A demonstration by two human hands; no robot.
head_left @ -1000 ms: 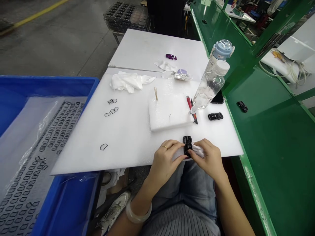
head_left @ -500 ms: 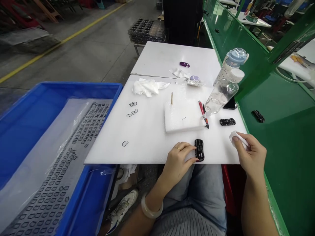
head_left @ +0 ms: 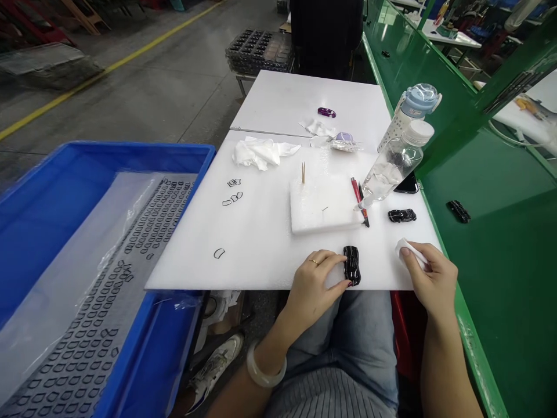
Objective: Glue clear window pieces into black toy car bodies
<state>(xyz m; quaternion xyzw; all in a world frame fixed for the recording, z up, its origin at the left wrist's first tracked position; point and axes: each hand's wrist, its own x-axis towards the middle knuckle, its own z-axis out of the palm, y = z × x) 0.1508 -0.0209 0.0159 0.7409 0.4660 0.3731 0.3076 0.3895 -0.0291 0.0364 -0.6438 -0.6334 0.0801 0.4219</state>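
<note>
The left hand (head_left: 312,281) curls its fingertips against a glossy black model car (head_left: 351,266), just inside the near edge of the white foam counter (head_left: 261,232); a careless nudge could knock it off that edge. The right hand (head_left: 430,277) pinches a white cloth (head_left: 407,248) by the right edge. Farther off, a white foam block (head_left: 324,206) limits forward room; open foam lies left.

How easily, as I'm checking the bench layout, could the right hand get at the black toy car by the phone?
Probably yes, easily: the right hand, holding a white cloth, sits just below that black toy car, with nothing between them.
</note>
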